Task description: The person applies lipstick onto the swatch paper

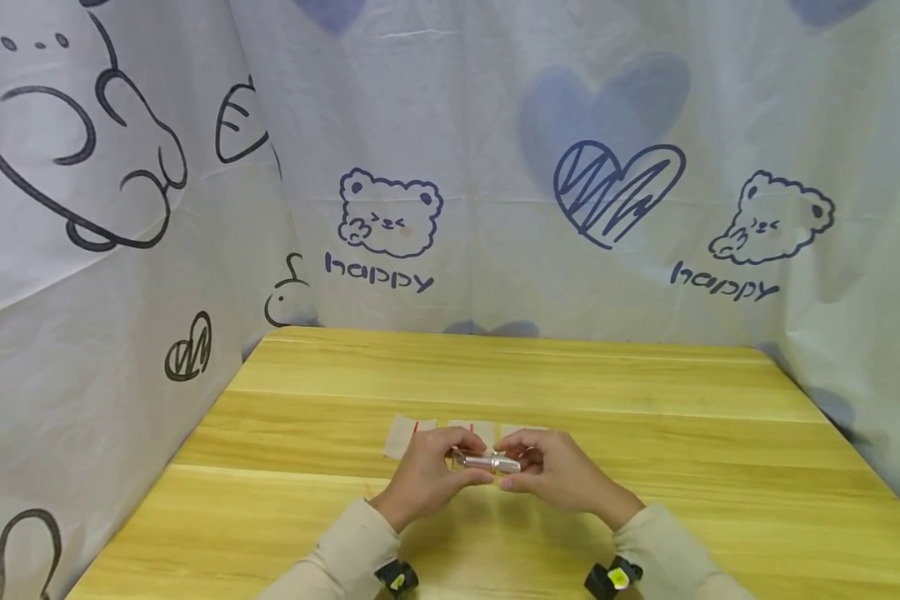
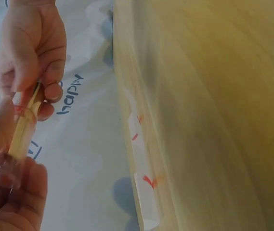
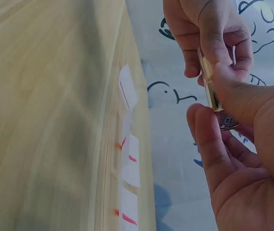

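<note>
A slim, shiny lipstick tube (image 1: 492, 462) with a metallic band lies level between both hands, raised over the table. My left hand (image 1: 426, 473) pinches its left end between thumb and fingers. At the other end, the thumb and fingers of my right hand (image 1: 566, 473) hold the tube. In the left wrist view the tube (image 2: 23, 127) looks partly clear, with a gold-toned middle. The right wrist view shows its gold side (image 3: 211, 86), with a rounded clear end by the right fingers. Fingers hide parts of both ends.
Just beyond the hands, a row of white paper pieces (image 1: 399, 437) with red strokes lies on the wooden table (image 1: 645, 400). The right hand partly covers the rightmost paper (image 1: 516, 430). Printed white cloth (image 1: 495, 275) hangs behind and along both sides.
</note>
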Action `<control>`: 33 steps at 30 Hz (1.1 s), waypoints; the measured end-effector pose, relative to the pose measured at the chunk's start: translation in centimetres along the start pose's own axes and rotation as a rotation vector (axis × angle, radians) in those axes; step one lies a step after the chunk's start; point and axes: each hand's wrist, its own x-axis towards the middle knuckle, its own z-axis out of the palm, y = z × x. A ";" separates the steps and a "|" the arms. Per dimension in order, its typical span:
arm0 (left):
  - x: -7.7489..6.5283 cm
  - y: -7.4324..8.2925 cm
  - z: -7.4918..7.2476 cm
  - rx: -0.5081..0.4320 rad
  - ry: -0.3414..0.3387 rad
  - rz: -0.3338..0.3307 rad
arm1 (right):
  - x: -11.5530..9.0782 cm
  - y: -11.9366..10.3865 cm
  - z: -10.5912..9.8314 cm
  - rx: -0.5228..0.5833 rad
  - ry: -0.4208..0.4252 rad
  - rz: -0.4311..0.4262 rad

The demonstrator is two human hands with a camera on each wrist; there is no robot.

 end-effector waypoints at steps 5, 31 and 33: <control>0.1 -0.7 -0.5 -0.018 -0.005 -0.038 | 0.0 0.6 -0.3 -0.068 0.047 0.022; -2.5 -5.3 -4.9 0.284 -0.296 -0.487 | -0.5 6.3 -3.1 0.710 0.464 0.331; -2.4 -5.3 -4.9 0.304 -0.311 -0.476 | -0.5 6.7 -3.1 0.532 0.470 0.356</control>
